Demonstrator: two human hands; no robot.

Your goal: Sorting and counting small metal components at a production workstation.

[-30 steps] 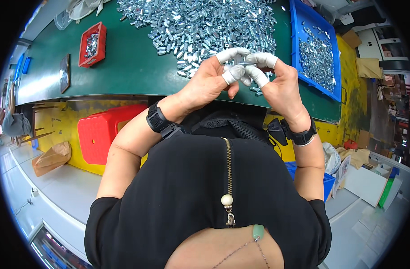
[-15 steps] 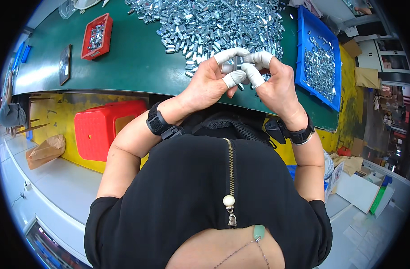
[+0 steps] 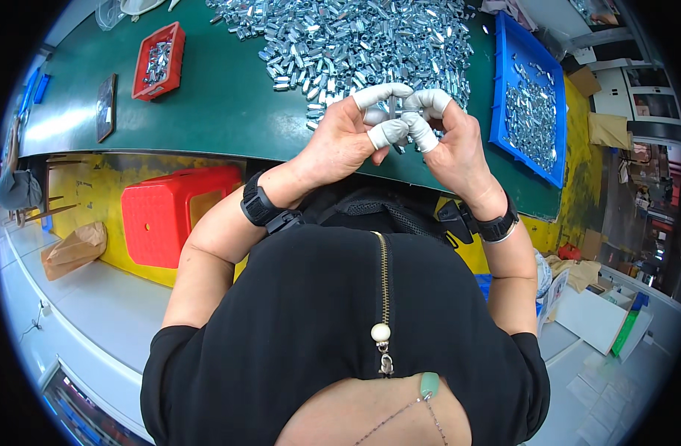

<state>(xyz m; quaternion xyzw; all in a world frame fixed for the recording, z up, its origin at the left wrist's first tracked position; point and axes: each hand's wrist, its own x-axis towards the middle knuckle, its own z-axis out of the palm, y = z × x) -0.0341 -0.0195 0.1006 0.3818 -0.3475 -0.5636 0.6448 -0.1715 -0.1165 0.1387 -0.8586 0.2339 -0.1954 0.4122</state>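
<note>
My left hand (image 3: pixel 349 141) and my right hand (image 3: pixel 453 141) meet at the near edge of the green table, white covers on their fingertips. Between the pinched fingers is a small shiny metal piece (image 3: pixel 393 108), mostly hidden; both hands seem closed on it. Just beyond them spreads a large heap of small silvery metal fittings (image 3: pixel 370 44), its near edge reaching my fingers. On the right stands a blue tray (image 3: pixel 496 111) holding many similar pieces.
A red bin (image 3: pixel 178 63) with metal pieces stands on the green table (image 3: pixel 214 111) at the left, beside a dark flat phone-like object (image 3: pixel 107 108). A red stool (image 3: pixel 154 223) stands on the floor below, near a brown paper bag (image 3: pixel 74 251).
Both hands stay together at nearly the same place, with only slight finger movement around the metal piece. The view has shifted a little; nothing else visibly differs.
</note>
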